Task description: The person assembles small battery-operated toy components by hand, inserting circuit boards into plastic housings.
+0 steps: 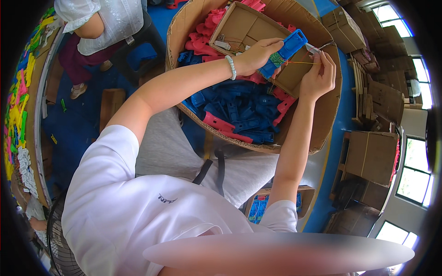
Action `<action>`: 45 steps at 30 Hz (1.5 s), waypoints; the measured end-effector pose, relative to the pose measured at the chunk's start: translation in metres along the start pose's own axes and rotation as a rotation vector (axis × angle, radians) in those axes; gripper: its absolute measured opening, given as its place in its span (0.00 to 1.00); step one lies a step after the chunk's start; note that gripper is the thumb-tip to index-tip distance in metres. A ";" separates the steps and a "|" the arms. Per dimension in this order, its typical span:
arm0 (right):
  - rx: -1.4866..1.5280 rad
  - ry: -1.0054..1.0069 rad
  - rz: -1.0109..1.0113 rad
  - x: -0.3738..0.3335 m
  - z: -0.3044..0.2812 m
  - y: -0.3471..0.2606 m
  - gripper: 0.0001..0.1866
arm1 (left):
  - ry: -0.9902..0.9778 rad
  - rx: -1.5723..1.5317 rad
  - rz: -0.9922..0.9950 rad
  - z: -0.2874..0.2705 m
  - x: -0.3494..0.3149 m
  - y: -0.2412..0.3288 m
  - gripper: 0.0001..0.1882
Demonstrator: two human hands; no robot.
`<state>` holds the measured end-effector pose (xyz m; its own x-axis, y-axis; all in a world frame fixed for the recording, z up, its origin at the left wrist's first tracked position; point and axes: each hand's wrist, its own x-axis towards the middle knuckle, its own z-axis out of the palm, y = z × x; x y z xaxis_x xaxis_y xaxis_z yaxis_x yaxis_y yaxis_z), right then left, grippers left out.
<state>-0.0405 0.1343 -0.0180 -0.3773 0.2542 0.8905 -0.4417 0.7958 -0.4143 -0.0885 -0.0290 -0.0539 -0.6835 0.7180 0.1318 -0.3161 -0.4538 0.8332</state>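
Gripping the blue shell (pixel 295 40) above the carton (pixel 335 110), left hand (pixel 258 56)!
Right hand (pixel 318 76) pinches a small white piece (pixel 311 48); thin wires (pixel 301 62) span between, and a sharp tug could tear one loose.

From here I'm seeing my left hand (pixel 258 57) gripping at one o'clock, my right hand (pixel 319 79) pinching at two, both bare forearms (pixel 189 85) reaching outward.
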 end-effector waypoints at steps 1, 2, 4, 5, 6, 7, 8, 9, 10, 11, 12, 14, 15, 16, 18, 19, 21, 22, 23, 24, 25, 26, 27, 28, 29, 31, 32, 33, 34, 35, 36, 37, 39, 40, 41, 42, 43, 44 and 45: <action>0.025 0.022 -0.019 0.000 0.001 -0.003 0.04 | 0.005 0.007 0.004 0.000 0.000 0.001 0.21; 0.050 0.044 -0.039 0.001 0.001 -0.005 0.04 | 0.005 0.008 0.004 0.000 0.001 0.001 0.21; -0.061 0.037 -0.136 0.004 0.003 -0.003 0.04 | -0.100 0.069 0.015 -0.001 0.000 -0.001 0.22; -0.177 0.029 -0.231 0.005 0.002 -0.001 0.03 | -0.101 0.068 0.012 0.001 -0.001 0.000 0.22; -0.180 0.029 -0.229 0.006 0.002 0.000 0.03 | -0.104 0.085 0.009 0.005 -0.003 0.001 0.22; -0.216 -0.001 -0.228 0.007 0.001 0.002 0.04 | -0.106 0.102 0.006 0.007 -0.004 0.003 0.22; -0.249 -0.031 -0.228 0.008 0.000 0.002 0.04 | -0.105 0.103 0.005 0.006 -0.004 0.005 0.22; -0.248 -0.031 -0.226 0.008 0.000 0.005 0.04 | -0.094 0.163 0.013 0.005 -0.004 0.007 0.21; -0.267 -0.086 -0.246 0.008 -0.001 0.007 0.05 | -0.083 0.223 0.022 0.004 -0.005 0.008 0.21; -0.288 -0.139 -0.267 0.008 -0.002 0.009 0.06 | -0.085 0.224 0.022 0.004 -0.005 0.008 0.21; -0.289 -0.137 -0.267 0.007 -0.002 0.010 0.06 | -0.063 0.350 0.008 0.006 -0.007 0.008 0.21; -0.229 -0.192 -0.321 0.006 -0.001 0.010 0.07 | -0.042 0.477 -0.006 0.005 -0.006 0.008 0.21; -0.200 -0.169 -0.260 0.006 0.001 0.009 0.06 | -0.056 0.420 0.005 0.004 -0.006 0.008 0.21; -0.200 -0.168 -0.259 0.006 0.001 0.008 0.06 | -0.070 0.363 0.016 0.003 -0.005 0.007 0.20; -0.065 -0.107 0.057 0.007 0.002 -0.002 0.05 | -0.071 0.276 -0.019 0.003 -0.006 0.006 0.21; -0.065 -0.108 0.059 0.007 0.002 -0.002 0.05 | -0.072 0.190 -0.052 0.003 -0.007 0.005 0.21; -0.103 -0.123 0.031 0.010 0.002 -0.001 0.05 | -0.080 0.163 -0.052 0.003 -0.005 0.003 0.21; -0.102 -0.122 0.031 0.011 0.003 0.002 0.05 | -0.086 0.137 -0.053 0.002 -0.005 0.002 0.20; -0.128 -0.128 -0.014 0.010 0.003 0.004 0.05 | -0.091 0.142 -0.053 0.002 -0.005 0.000 0.20; -0.154 -0.133 -0.059 0.009 0.002 0.006 0.05 | -0.090 0.164 -0.042 0.002 -0.006 -0.002 0.20; -0.165 -0.139 -0.036 0.006 0.001 0.008 0.05 | -0.089 0.187 -0.031 0.002 -0.005 -0.004 0.19; -0.166 -0.131 -0.033 0.004 0.002 0.006 0.05 | -0.095 0.193 -0.034 0.002 -0.005 -0.004 0.19; -0.129 -0.144 0.096 0.002 0.003 0.004 0.04 | -0.100 0.139 -0.033 0.004 -0.005 -0.005 0.19; -0.090 -0.155 0.225 0.002 0.004 0.003 0.04 | -0.106 0.086 -0.032 0.004 -0.004 -0.004 0.19; -0.084 -0.196 0.218 0.001 0.003 0.005 0.05 | -0.109 0.092 -0.035 0.004 -0.005 -0.003 0.19; 0.033 -0.209 0.213 -0.001 0.003 0.011 0.07 | -0.109 0.064 -0.053 0.003 -0.006 0.000 0.20; 0.149 -0.229 0.203 0.000 0.004 0.011 0.08 | -0.111 0.068 -0.053 0.005 -0.005 0.001 0.20; 0.340 -0.194 0.271 -0.001 0.004 0.009 0.11 | -0.123 0.014 -0.030 0.006 -0.004 0.002 0.20; 0.339 -0.190 0.269 -0.001 0.005 0.008 0.11 | -0.134 -0.041 -0.006 0.008 -0.004 0.003 0.20; 0.422 -0.150 0.364 -0.002 0.007 0.006 0.12 | -0.132 -0.037 -0.006 0.007 -0.005 0.004 0.20; 0.504 -0.109 0.458 -0.002 0.008 0.004 0.13 | -0.150 -0.078 -0.008 0.007 -0.006 0.005 0.21; 0.508 -0.109 0.458 -0.002 0.009 0.001 0.13 | -0.168 -0.120 -0.010 0.006 -0.007 0.006 0.21; 0.352 -0.179 0.472 -0.005 0.007 0.001 0.12 | -0.204 -0.137 -0.030 0.007 -0.010 0.006 0.21; 0.351 -0.179 0.472 -0.006 0.007 0.005 0.12 | -0.237 -0.155 -0.050 0.007 -0.011 0.006 0.22; 0.242 -0.163 0.372 -0.007 0.005 0.011 0.11 | -0.240 -0.158 -0.050 0.010 -0.012 0.006 0.22; 0.133 -0.148 0.272 -0.009 0.004 0.017 0.10 | -0.254 -0.162 -0.042 0.013 -0.012 0.006 0.22; 0.129 -0.148 0.272 -0.012 0.004 0.022 0.10 | -0.269 -0.165 -0.033 0.016 -0.012 0.006 0.22; 0.207 -0.167 0.345 -0.014 0.006 0.024 0.09 | -0.267 -0.165 -0.033 0.017 -0.013 0.009 0.22; 0.286 -0.185 0.418 -0.016 0.007 0.025 0.09 | -0.262 -0.091 0.002 0.018 -0.014 0.012 0.21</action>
<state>-0.0515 0.1464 -0.0440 -0.6937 0.3958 0.6018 -0.4177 0.4596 -0.7838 -0.0709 -0.0354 -0.0362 -0.4945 0.8236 0.2777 -0.3805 -0.4924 0.7828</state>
